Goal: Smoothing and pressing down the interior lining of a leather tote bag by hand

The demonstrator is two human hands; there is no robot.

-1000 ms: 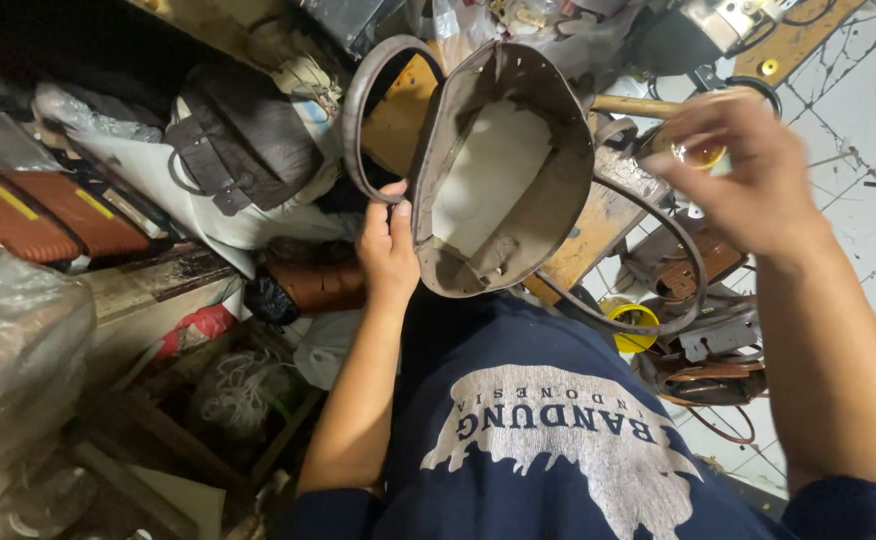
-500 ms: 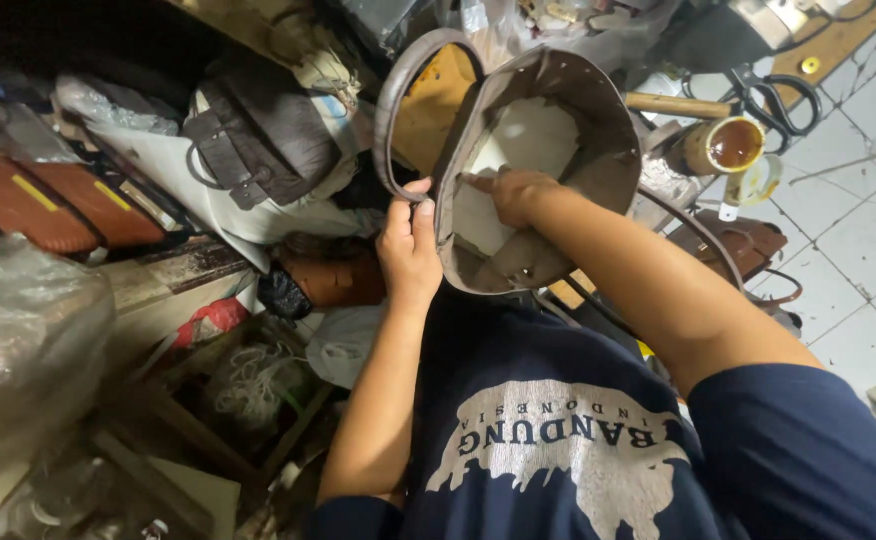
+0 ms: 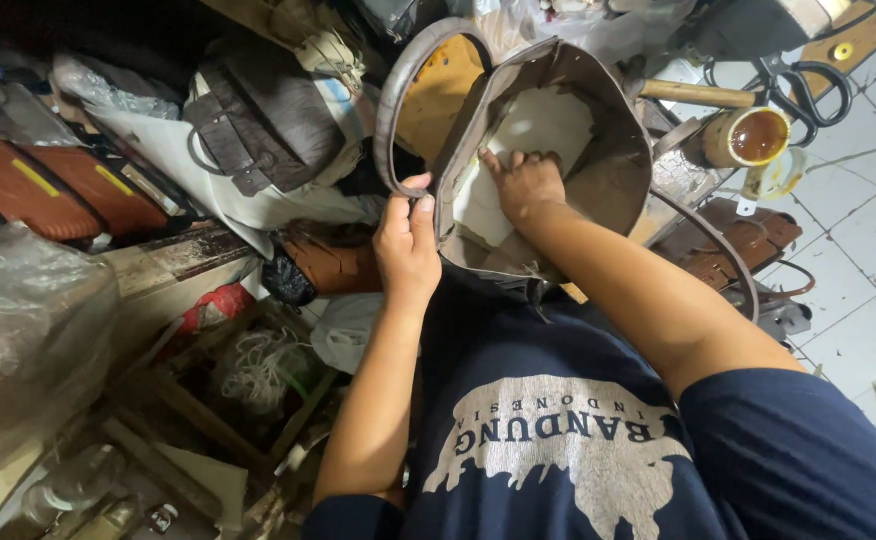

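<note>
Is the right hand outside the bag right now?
No. The right hand is down inside the open grey bag, pressed on the pale lining, while the left hand grips the rim.

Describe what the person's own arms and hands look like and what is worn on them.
Both forearms are bare from the short sleeves down. The sleeves belong to a navy blue T-shirt with a pale print on the chest. The left hand and the right hand wear no gloves, and no watch, ring or bracelet shows on either wrist or finger.
</note>
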